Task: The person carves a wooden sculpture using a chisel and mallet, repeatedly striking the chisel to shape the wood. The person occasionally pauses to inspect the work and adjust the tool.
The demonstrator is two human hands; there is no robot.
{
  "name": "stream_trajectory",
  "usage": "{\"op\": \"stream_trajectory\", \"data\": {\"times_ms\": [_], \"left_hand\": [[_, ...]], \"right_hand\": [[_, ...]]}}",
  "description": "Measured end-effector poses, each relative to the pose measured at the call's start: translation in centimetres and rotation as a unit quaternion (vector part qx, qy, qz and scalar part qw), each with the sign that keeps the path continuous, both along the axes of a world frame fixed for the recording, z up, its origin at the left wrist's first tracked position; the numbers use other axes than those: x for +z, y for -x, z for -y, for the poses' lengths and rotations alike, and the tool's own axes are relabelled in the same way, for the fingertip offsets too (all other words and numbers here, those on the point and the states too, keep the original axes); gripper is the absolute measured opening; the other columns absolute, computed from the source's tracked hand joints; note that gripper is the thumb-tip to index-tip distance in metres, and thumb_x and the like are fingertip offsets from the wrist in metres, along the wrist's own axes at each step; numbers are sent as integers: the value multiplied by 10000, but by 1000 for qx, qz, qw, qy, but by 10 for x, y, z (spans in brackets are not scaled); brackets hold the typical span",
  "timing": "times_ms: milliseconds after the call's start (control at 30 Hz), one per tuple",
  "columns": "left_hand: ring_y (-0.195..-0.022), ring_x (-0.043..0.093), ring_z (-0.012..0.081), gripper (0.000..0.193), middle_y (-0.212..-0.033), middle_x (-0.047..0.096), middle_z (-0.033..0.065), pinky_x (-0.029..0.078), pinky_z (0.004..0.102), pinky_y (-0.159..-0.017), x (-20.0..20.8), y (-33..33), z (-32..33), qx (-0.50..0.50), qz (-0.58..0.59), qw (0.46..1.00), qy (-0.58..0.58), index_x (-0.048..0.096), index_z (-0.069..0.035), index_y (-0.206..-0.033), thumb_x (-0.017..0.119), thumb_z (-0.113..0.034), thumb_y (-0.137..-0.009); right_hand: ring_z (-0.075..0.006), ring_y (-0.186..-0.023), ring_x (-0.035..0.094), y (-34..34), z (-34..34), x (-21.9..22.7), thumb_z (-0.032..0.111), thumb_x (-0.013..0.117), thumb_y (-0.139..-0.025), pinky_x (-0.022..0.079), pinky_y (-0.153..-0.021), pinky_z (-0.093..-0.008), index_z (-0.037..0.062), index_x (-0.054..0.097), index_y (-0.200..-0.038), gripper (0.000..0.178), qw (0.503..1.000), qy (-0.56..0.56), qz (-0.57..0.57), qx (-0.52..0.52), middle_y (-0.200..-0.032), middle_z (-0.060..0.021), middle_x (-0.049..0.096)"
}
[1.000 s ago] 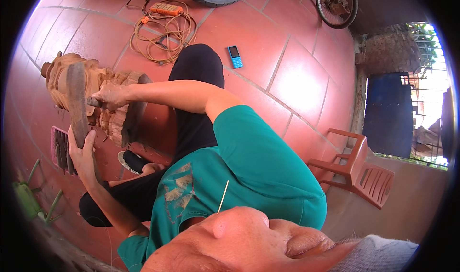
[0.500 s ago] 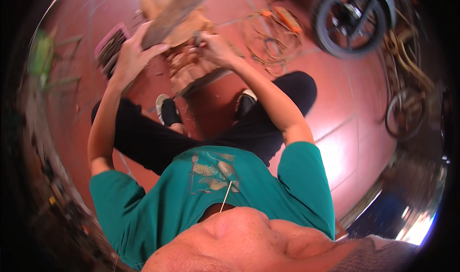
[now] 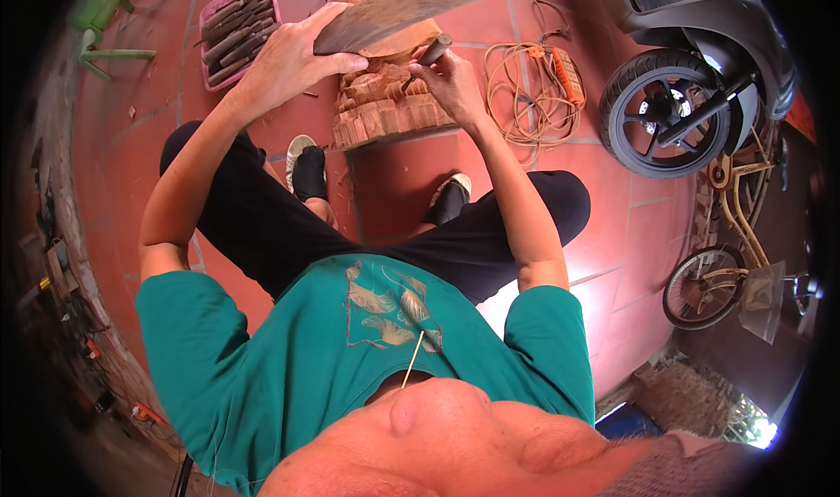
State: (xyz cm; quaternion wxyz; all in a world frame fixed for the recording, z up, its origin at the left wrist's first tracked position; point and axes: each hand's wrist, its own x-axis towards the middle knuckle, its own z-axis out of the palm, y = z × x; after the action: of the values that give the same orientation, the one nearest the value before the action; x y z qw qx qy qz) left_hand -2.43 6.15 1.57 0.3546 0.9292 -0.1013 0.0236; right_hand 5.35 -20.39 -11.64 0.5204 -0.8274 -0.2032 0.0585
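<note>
Since one second earlier, both hands and the carved wood block (image 3: 394, 86) had shifted rightward and upward in the turning view. By now the left hand (image 3: 284, 59) was clamped on one end of a flat grey-brown slab (image 3: 402, 11), thumb along its near edge, the far end reaching past the right hand (image 3: 455, 86). Fingers of the right hand were closed round a short dark handle (image 3: 435, 49); whether its lower end met the wood could not be told. Between the two hands stood the block, partly hidden under the slab. Left of the left hand, just beside it, lay a pink tray (image 3: 276, 3) of dark-handled tools (image 3: 236, 29); right of the right hand, an orange power strip (image 3: 567, 75) and, farther off, a motorbike wheel (image 3: 619, 116).
</note>
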Motion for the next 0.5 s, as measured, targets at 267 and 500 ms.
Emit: {"op": "stream_trajectory", "data": {"times_ms": [267,500], "left_hand": [[-1047,706,313,735,-1134,712,213,519,395,-930,-5,0,5,-11,-5,1000,-9,514,-13,-1405,815,-376,-841],[-925,710,397,731,-979,706,258,540,450,-831,-4,1,10,-41,40,998,29,538,-56,-1376,792,-468,-828]], "right_hand": [[-274,-719,722,0,-3,-3,299,810,-863,547,-663,-389,38,647,-916,313,999,25,33,-3,-789,-145,721],[-292,-718,722,-3,-2,-6,306,807,-866,552,-659,-397,37,635,-921,323,999,30,43,-3,-801,-154,725]]}}
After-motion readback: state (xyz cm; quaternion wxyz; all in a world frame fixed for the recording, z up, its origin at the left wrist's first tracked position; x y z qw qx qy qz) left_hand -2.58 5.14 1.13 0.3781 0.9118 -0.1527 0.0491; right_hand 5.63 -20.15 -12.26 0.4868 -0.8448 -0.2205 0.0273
